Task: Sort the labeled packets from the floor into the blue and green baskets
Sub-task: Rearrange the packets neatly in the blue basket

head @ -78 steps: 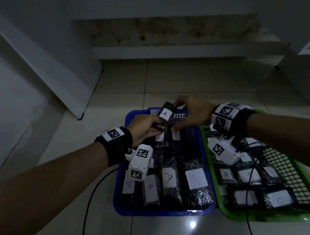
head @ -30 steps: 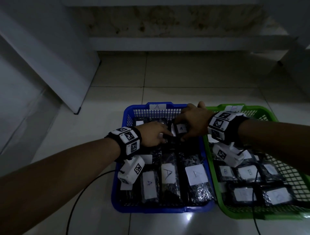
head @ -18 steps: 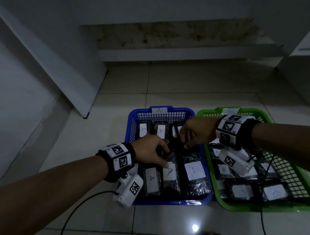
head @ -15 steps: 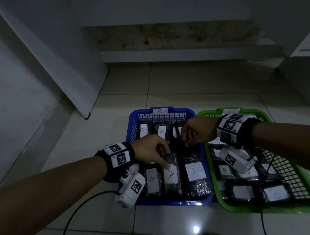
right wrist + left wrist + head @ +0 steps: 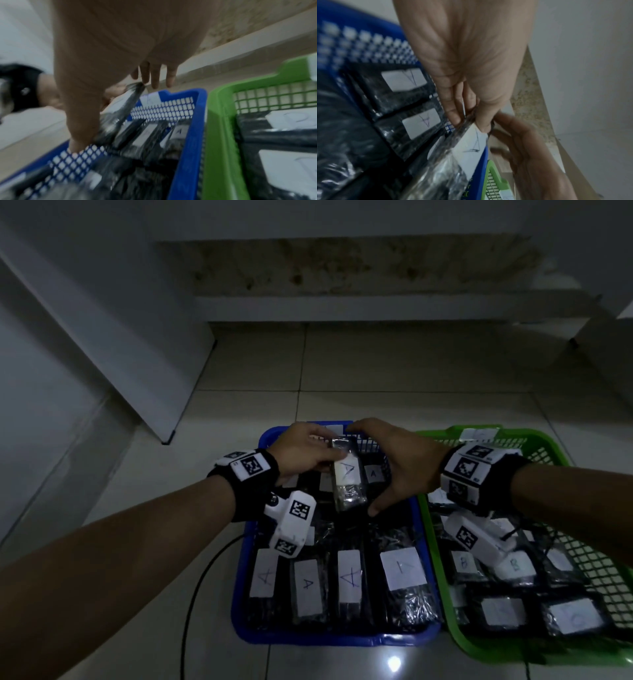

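Observation:
A black packet with a white "A" label (image 5: 346,474) is held tilted above the far end of the blue basket (image 5: 329,637). My left hand (image 5: 329,460) pinches its left edge between thumb and fingers (image 5: 483,125). From the other side my right hand (image 5: 366,470) spans the packet lengthwise, thumb at the near end and fingers (image 5: 154,78) over the far end. The blue basket holds several A packets (image 5: 306,587). Beside it on the right, the green basket (image 5: 455,635) holds several B packets (image 5: 464,563).
Both baskets stand side by side on a pale tiled floor (image 5: 376,364). A black cable (image 5: 195,587) runs across the floor left of the blue basket. A white panel (image 5: 120,337) leans at the left, and a stained wall with a ledge (image 5: 342,306) lies beyond.
My left hand has left the middle packets and risen to the far end of the blue basket with an A packet. My right hand has closed in around that packet.

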